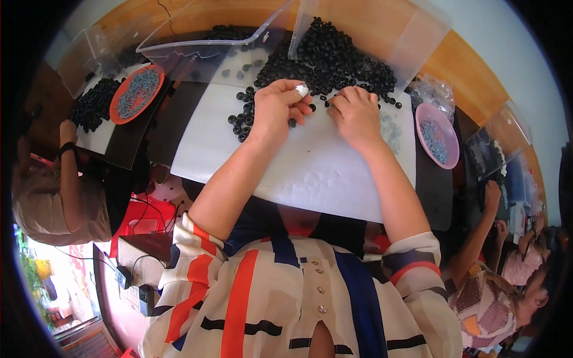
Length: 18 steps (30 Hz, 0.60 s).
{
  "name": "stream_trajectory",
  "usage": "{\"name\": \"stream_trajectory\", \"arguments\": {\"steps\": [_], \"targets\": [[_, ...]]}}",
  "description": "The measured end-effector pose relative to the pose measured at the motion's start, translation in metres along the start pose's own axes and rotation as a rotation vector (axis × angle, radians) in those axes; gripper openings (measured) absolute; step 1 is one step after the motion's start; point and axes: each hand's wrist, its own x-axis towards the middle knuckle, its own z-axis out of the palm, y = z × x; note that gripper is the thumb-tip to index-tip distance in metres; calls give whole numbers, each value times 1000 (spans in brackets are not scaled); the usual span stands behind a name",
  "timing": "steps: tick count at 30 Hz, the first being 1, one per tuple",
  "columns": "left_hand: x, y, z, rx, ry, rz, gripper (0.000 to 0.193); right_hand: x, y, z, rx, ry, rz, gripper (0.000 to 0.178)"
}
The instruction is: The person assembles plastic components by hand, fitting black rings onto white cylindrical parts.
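Over the white foam sheet point(292, 173), my left hand point(276, 110) has its fingers curled in, with a white wrap on the thumb tip. Small round black parts point(242, 119) lie beside and under it; whatever sits between its fingers is too small to make out. My right hand point(358, 119) is bent down close by, fingertips pressed together at a small black piece point(327, 104). Just beyond both hands spreads a large heap of black parts point(337, 53), spilling from a tipped clear bin point(412, 36). Small grey-blue pins point(391, 132) are scattered right of my right hand.
A pink bowl point(422, 114) of grey-blue pins stands at the right edge, near a crumpled clear bag point(434, 92). To the left are another clear bin point(179, 62) and an orange tray point(113, 112) of pins. Other people work on both sides, with a co-worker's hand point(67, 131) at left.
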Motion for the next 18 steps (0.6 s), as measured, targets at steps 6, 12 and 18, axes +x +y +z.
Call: {"name": "stream_trajectory", "arguments": {"steps": [6, 12, 18], "targets": [[1, 1, 4, 33, -2, 17, 19, 0, 19, -18, 293, 212, 239, 16], [-1, 0, 6, 76, -68, -14, 19, 12, -1, -63, 782, 161, 560, 10], [-1, -1, 2, 38, -74, -10, 21, 35, -6, -74, 639, -272, 449, 7]]}}
